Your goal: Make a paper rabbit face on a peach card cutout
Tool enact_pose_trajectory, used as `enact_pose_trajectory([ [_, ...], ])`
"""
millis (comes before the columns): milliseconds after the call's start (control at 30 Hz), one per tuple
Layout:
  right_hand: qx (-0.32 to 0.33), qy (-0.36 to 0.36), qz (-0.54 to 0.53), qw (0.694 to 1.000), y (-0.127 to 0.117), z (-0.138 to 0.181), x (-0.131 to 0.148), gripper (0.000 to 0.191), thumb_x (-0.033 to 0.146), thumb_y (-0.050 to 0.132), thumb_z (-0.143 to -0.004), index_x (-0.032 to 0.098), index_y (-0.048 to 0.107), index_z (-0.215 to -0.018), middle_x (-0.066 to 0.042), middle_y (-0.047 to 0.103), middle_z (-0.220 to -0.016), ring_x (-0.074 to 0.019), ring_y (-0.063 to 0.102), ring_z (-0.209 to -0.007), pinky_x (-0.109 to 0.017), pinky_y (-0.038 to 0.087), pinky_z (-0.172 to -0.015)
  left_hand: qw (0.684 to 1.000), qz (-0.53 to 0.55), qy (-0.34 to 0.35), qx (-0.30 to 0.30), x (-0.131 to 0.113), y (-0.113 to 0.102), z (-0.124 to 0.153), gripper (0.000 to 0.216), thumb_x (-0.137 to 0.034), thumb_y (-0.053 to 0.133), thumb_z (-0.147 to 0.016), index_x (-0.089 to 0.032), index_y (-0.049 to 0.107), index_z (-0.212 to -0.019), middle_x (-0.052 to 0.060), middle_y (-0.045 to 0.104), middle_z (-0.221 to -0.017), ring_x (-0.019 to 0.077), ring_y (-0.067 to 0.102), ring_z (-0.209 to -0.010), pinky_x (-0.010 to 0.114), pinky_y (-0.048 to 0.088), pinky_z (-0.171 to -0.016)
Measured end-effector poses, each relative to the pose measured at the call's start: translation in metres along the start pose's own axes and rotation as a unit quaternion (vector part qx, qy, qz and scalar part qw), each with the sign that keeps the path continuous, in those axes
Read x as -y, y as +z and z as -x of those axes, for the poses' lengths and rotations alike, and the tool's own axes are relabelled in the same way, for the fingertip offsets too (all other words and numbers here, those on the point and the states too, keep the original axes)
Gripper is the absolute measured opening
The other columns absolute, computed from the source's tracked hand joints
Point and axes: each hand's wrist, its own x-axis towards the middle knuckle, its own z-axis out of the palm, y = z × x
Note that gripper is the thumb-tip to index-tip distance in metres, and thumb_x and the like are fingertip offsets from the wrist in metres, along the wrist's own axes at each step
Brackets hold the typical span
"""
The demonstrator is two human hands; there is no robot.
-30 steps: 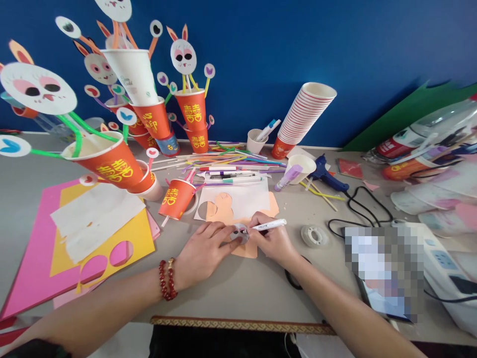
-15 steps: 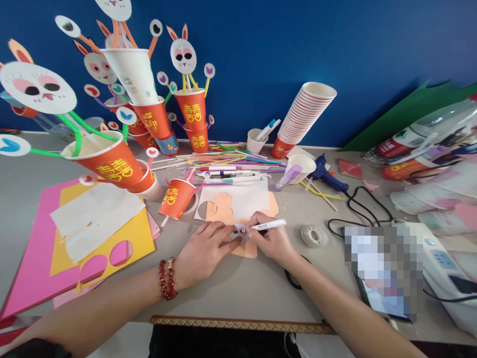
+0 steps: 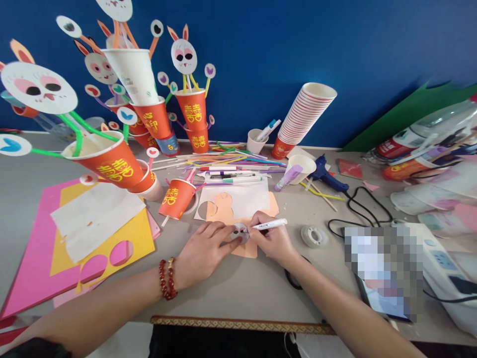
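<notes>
My right hand [image 3: 271,239] is closed round a white marker pen [image 3: 272,224], its tip down on a small round paper face [image 3: 240,232]. The face has dark eyes and touches of pink, and part of it lies under my fingers. From the left, my left hand [image 3: 206,248] pins the face with thumb and fingertips. Beneath it is orange paper [image 3: 246,250] with shapes cut out, partly over a white sheet [image 3: 248,195]. Just beyond my left hand, a red paper cup [image 3: 177,199] with pink pipe cleaners leans on its side.
Finished rabbit cups [image 3: 192,112] stand at the back left, near stacked paper cups [image 3: 305,119]. Pink and yellow sheets [image 3: 141,233] lie left. To the right are a tape roll [image 3: 313,236], a blue glue gun [image 3: 328,175] with its cord, and a blurred tablet [image 3: 383,273].
Almost nothing differs. The marker in my right hand has shifted very slightly over the paper face; my left hand stays in place.
</notes>
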Motion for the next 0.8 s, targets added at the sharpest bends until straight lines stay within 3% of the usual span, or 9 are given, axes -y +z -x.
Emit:
enact_pose_trajectory([
  [800,0.006,0.0,0.001,1.0,0.0002,0.0004,0.0007,0.012,0.016,0.054,-0.08,0.021,0.05,-0.07,0.006,0.047,-0.059,-0.0098,0.038,-0.05,-0.023,0.03,-0.047,1.0,-0.012,0.0,-0.003,0.0004,0.0013,0.0006,0.041,-0.022,0.045,-0.096,-0.027,0.048,-0.137,0.007,0.051,-0.135,0.0256,0.045,-0.116,0.041,0.037,-0.096],
])
